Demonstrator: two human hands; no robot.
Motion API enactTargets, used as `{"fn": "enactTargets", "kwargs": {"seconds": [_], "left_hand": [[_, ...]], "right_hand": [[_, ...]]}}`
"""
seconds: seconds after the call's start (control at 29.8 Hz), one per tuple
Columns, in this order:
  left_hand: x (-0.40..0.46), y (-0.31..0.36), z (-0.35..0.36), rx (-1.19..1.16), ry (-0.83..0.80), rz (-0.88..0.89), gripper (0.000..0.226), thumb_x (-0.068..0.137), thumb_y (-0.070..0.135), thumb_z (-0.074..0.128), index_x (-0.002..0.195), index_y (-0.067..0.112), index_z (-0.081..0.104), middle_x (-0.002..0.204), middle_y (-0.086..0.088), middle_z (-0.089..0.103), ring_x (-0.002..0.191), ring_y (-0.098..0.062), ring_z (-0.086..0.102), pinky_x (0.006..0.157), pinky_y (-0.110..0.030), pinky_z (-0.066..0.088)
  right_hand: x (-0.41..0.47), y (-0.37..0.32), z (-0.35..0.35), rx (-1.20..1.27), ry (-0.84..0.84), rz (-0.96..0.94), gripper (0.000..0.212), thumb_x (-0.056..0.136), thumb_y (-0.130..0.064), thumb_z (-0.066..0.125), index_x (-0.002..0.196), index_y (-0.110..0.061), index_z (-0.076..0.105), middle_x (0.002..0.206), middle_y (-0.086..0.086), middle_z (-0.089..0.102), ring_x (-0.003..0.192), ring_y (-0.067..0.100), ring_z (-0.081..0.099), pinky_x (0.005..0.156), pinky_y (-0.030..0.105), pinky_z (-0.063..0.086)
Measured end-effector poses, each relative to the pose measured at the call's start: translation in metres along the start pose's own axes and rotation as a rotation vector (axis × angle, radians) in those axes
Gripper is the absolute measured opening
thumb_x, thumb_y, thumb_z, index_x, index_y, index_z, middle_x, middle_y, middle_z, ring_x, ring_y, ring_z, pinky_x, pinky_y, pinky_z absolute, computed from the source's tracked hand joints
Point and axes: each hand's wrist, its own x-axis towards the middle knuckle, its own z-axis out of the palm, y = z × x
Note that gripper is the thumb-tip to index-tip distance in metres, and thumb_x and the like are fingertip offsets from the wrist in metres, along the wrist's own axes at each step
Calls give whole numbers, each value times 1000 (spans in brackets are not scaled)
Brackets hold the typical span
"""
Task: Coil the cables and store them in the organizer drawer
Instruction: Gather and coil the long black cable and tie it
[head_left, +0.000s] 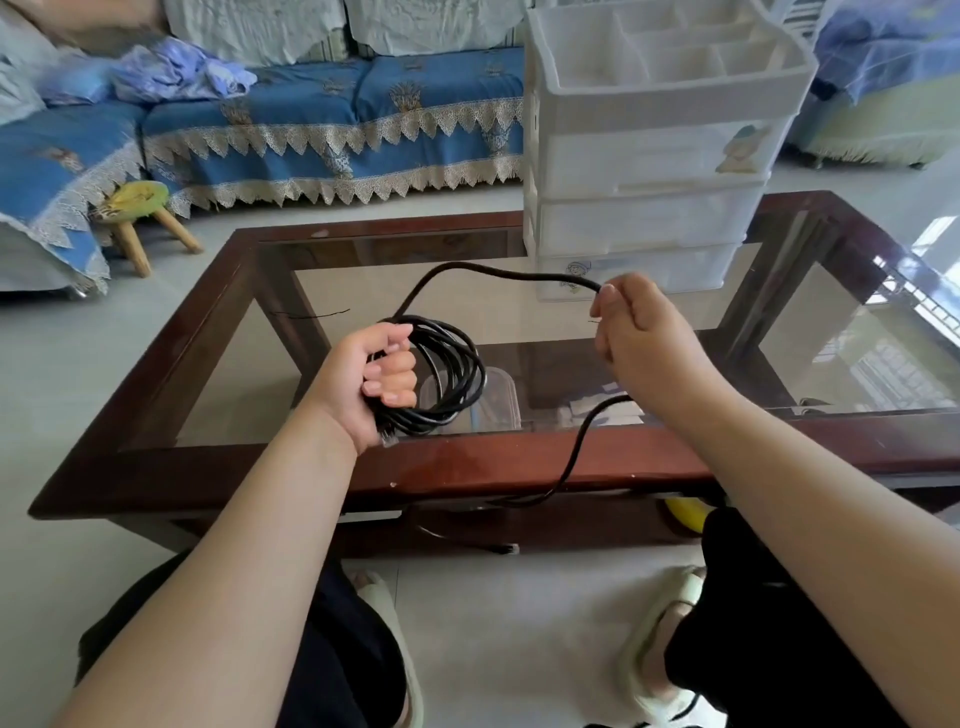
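A black cable (452, 374) is wound into several loops that my left hand (371, 382) grips above the near half of the glass table. One strand rises from the coil and arcs right to my right hand (636, 332), which pinches it between thumb and fingers. The loose remainder drops below my right hand, crosses the table's front rail and trails toward the floor. A clear connector shows under my left wrist. The white plastic organizer (649, 156), with closed translucent drawers and an open divided top tray, stands on the far right of the table.
The table (467, 462) has a dark wood frame and glass top, with a lower shelf holding a clear container (498, 395). A blue-covered sofa (322, 124) and a small wooden stool (137, 218) lie beyond. My knees and slippers are below the table edge.
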Motion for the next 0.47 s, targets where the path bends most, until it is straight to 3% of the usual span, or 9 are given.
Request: {"fn": "enactTargets", "kwargs": {"seconds": [0.2, 0.3, 0.47], "left_hand": [[-11, -6, 13, -175, -90, 101, 33, 92, 20, 46, 61, 19, 36, 36, 10, 27, 26, -4, 25, 30, -15, 26], [-10, -5, 16, -258, -1, 198, 38, 96, 21, 46, 59, 19, 37, 38, 11, 27, 28, -5, 25, 32, -15, 27], [-5, -10, 19, -298, 191, 206, 43, 97, 36, 53, 61, 18, 36, 40, 10, 28, 31, -4, 25, 34, -16, 27]], "right_hand": [[-13, 21, 36, -346, -154, 164, 25, 102, -32, 30, 108, -12, 45, 87, 5, 54, 71, 21, 51, 59, 28, 34], [-31, 33, 58, -474, -249, 80, 24, 102, -30, 29, 105, -9, 41, 88, 15, 63, 77, 33, 59, 60, 33, 36], [-58, 35, 71, -716, -319, -127, 30, 102, -32, 26, 117, -8, 37, 80, 12, 66, 71, 34, 61, 48, 33, 31]]}}
